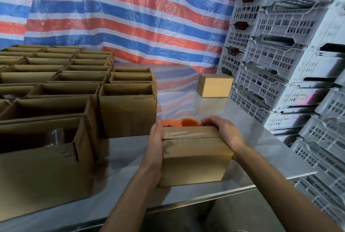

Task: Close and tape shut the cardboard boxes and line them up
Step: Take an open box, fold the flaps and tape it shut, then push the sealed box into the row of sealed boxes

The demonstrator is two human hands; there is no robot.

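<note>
Pressing this taped box between both hands at the near edge of the steel table; my left hand lies flat on its left side, fingers straight; my right hand wraps the far right top corner, fingers curled over the edge; clear tape runs along the top seam, so I judge this one sealed and ready to line up; most of the job looks undone, flaps up everywhere on my left; the count now: two closed boxes, mine and the far box beside the grey crates; one orange tape dispenser just behind mine; open boxes, well over a dozen, the back rows too crowded to tally.
</note>
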